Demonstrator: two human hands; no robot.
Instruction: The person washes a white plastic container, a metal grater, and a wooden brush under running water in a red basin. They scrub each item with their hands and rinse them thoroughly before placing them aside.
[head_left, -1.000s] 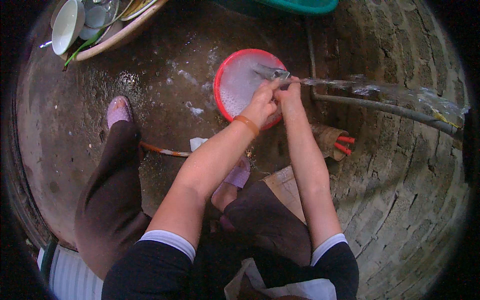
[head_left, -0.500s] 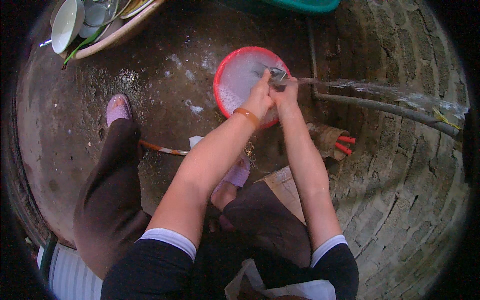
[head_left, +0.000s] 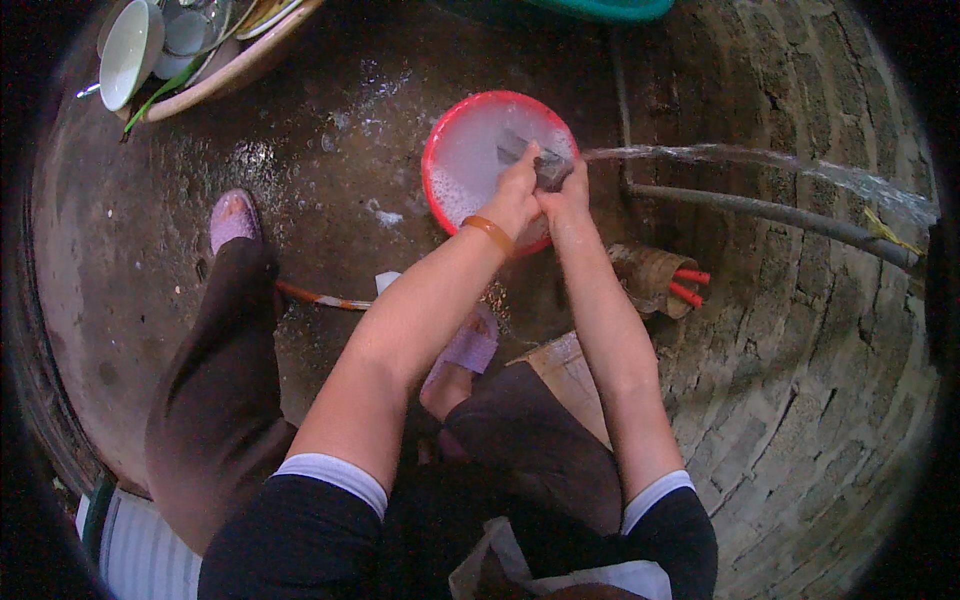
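Note:
Over a round red basin (head_left: 428, 178) of cloudy, foamy water, both of my hands hold one dark grey, block-like object (head_left: 552, 177). Its exact kind cannot be made out. My left hand (head_left: 516, 195), with an orange-brown bangle at the wrist, grips it from the left, the thumb on top. My right hand (head_left: 570, 193) is closed on its right side, and the two hands touch at their heels. Another flat grey part (head_left: 513, 146) shows in the water just beyond; whether it is joined to the object is unclear. A water stream (head_left: 700, 153) from the right reaches my hands.
A big tan basin (head_left: 225, 85) with bowls and dishes stands at the far left, a green tub (head_left: 610, 8) at the far edge. To the right are a grey pipe (head_left: 760, 207), a brick wall (head_left: 800, 400) and a cylinder with red handles (head_left: 655, 280). The floor is wet.
The held object has turned: a shiny face with light edges showed before, and a dull grey block shows now. The water stream has become narrower. My hands have barely shifted.

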